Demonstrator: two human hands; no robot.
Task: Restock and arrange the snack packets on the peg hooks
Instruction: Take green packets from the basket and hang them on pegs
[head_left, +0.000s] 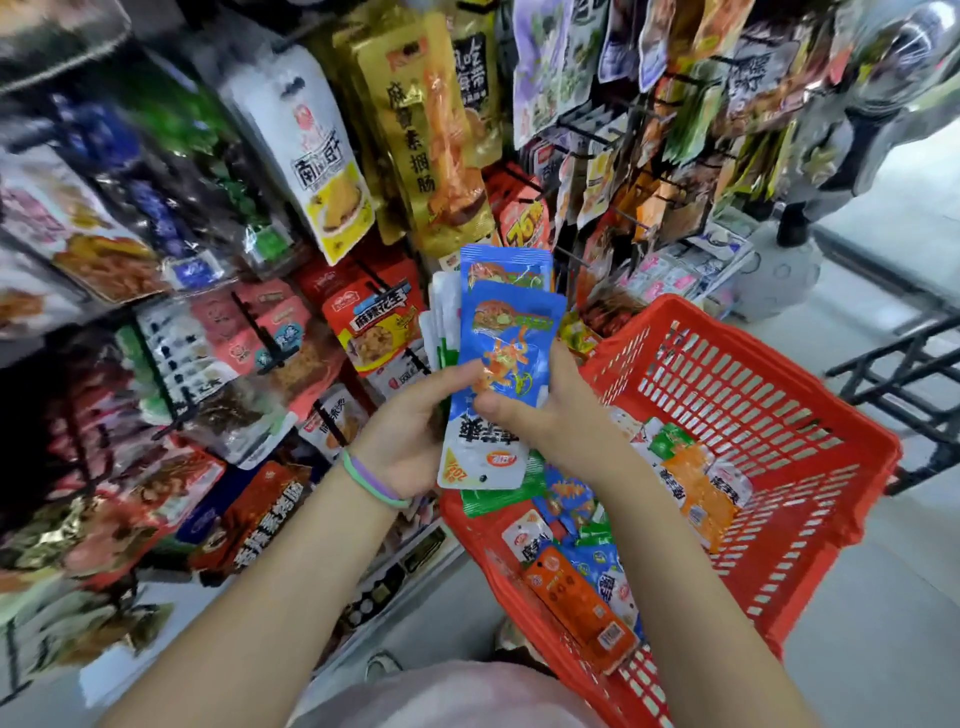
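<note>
Both hands met in front of the display, above the near-left corner of the red basket (810, 415). The left hand (410, 431) gripped a fanned stack of snack packets (506, 364) from the left side, thumb laid across the front blue packet. The right hand (540, 410) held the same stack from the right, thumb pressed on the lower front of that packet and fingers wrapped behind. The packets stood roughly upright, inverted, with their white hang-hole ends pointing down toward the wrists. A second blue packet (506, 267) projected above the front one, and white and green edges showed at the stack's left side. Two bands (371, 480), one purple and one green, circled the left wrist.

The basket held loose packets across its floor: orange packets (691, 488) toward the right wall, a green packet (501, 491) at the near-left corner directly under the held stack, and blue and white ones (566, 499) in the middle. An orange packet (582, 605) lay over the near rim.

The peg hooks (260, 332) on the left rack carried hanging packets, including a white-and-yellow packet (317, 161), a gold packet (431, 135) and a red peanut packet (376, 327). A second rack (649, 156) with dark hooks stood behind the basket's far-left corner. Packets at the left edge of the view were blurred.
</note>
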